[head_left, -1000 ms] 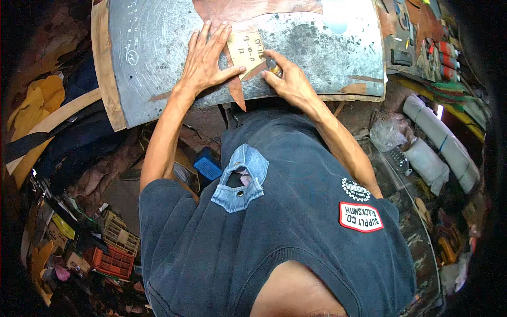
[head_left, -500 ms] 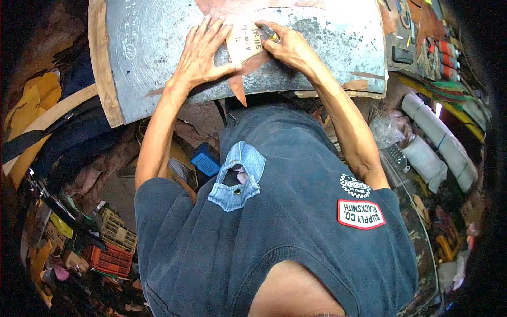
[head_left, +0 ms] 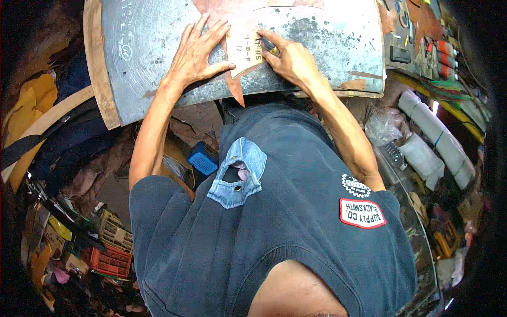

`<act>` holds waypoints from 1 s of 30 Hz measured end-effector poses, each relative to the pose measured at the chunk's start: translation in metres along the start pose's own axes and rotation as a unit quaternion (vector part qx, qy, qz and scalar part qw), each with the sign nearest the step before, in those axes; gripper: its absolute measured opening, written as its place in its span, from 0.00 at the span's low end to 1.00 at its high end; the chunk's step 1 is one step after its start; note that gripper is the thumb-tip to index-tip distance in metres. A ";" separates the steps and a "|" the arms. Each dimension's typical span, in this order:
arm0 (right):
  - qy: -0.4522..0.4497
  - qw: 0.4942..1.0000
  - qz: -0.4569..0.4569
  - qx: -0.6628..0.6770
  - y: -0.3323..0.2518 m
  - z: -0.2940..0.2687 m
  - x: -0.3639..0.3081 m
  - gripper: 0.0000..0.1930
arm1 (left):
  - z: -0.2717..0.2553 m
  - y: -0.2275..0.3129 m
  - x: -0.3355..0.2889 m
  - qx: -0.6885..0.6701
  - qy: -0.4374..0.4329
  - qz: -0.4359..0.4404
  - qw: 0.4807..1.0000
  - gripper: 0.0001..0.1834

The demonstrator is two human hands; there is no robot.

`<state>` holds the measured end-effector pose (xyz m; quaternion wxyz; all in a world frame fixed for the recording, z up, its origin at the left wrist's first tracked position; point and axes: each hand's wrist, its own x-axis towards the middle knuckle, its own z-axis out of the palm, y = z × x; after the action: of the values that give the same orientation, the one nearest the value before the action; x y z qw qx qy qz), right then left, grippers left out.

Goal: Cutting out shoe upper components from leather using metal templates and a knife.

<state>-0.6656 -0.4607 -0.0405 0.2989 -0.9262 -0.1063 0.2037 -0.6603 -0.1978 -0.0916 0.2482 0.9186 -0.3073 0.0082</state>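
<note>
One flat cream card with a slanted near end (head_left: pixel 244 45) lies between my hands, long side pointing away from me, on thin red-brown leather (head_left: pixel 235 90) over the grey metal tabletop (head_left: pixel 327 66). My right hand (head_left: pixel 293 58) pinches a small dark-and-yellow tool (head_left: pixel 272 47) at the card's right edge — my left hand (head_left: pixel 194 58) is spread wide, thumb by its left edge.

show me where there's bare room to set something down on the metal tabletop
The metal tabletop has two bare patches: left, between its wooden edge strip and the left hand; right, between the right hand and the right edge, beyond the brown leather scrap. The middle is crowded: both hands, small hand tool, card pattern and leather under it.
</note>
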 end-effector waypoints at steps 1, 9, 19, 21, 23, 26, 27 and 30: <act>-0.005 1.000 0.021 0.014 -0.001 -0.001 -0.002 0.26 | 0.000 0.000 0.000 -0.001 0.000 0.003 1.000 0.50; 0.011 0.999 -0.023 0.037 0.004 0.004 -0.019 0.28 | -0.001 0.001 0.001 -0.003 -0.010 -0.002 1.000 0.49; 0.002 0.999 -0.011 0.038 0.002 0.002 -0.013 0.27 | -0.003 0.003 0.002 -0.014 -0.016 -0.007 1.000 0.50; -0.007 1.000 -0.008 0.021 0.002 0.002 -0.012 0.26 | -0.004 0.003 0.002 -0.016 -0.018 -0.009 1.000 0.48; -0.017 1.000 0.002 0.024 0.000 -0.002 -0.010 0.26 | -0.005 0.003 0.004 -0.012 -0.021 -0.004 1.000 0.47; -0.024 0.999 0.010 0.022 0.001 -0.005 -0.010 0.26 | -0.005 0.006 0.005 -0.009 -0.022 0.004 1.000 0.45; -0.021 1.000 0.010 0.015 0.001 -0.005 -0.010 0.27 | -0.006 0.005 0.007 -0.011 -0.018 0.008 1.000 0.43; 0.020 0.999 -0.025 0.031 0.011 0.004 -0.011 0.27 | -0.005 0.005 0.006 -0.006 -0.022 0.010 1.000 0.42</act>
<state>-0.6762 -0.4707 -0.0462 0.3347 -0.9174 -0.1173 0.1806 -0.6573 -0.2027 -0.0835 0.2472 0.9139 -0.3218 -0.0113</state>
